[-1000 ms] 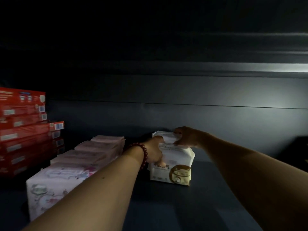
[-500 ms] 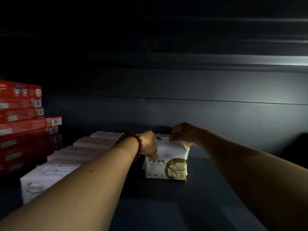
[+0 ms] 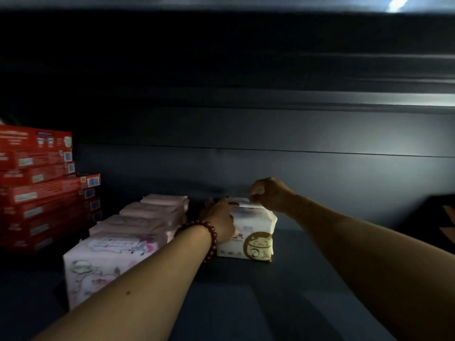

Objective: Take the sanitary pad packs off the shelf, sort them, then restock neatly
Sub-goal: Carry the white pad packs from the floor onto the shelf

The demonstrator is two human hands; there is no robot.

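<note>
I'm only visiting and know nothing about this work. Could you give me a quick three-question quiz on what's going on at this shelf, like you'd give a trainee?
1. True or false: the left hand and the right hand are both on the white cat-print pack.
2. What is stacked to the left of the row of pink floral packs? A) red boxes B) blue bottles C) green bags
3. Fill in: the bead bracelet is on the ___ wrist.
Key: 1 true; 2 A; 3 left.
</note>
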